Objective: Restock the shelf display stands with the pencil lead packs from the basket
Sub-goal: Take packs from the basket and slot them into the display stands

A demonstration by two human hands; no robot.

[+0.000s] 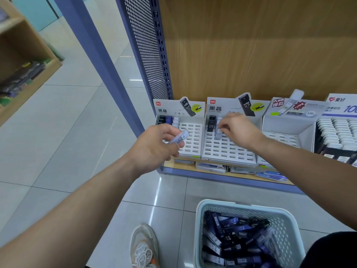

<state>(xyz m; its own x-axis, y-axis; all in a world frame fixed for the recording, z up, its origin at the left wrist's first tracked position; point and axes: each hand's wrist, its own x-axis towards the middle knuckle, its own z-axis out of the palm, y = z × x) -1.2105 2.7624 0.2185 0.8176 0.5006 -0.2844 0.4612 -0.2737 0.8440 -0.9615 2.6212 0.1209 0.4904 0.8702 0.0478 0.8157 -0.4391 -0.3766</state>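
The person's arms are uncovered: the left forearm [77,206] and right forearm [309,161] are bare to the picture's edge, and the left hand [154,146] and right hand [238,130] are bare too. One foot wears a low trainer [144,246] in white and pale grey, with white laces and small orange patches. A plain black garment [332,250] shows at the lower right corner; shorts or trousers, I cannot tell.

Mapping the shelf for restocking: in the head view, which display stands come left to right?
First stand, few packs at top left → second stand, one black pack → third stand, empty slots → fourth stand, full of white packs.
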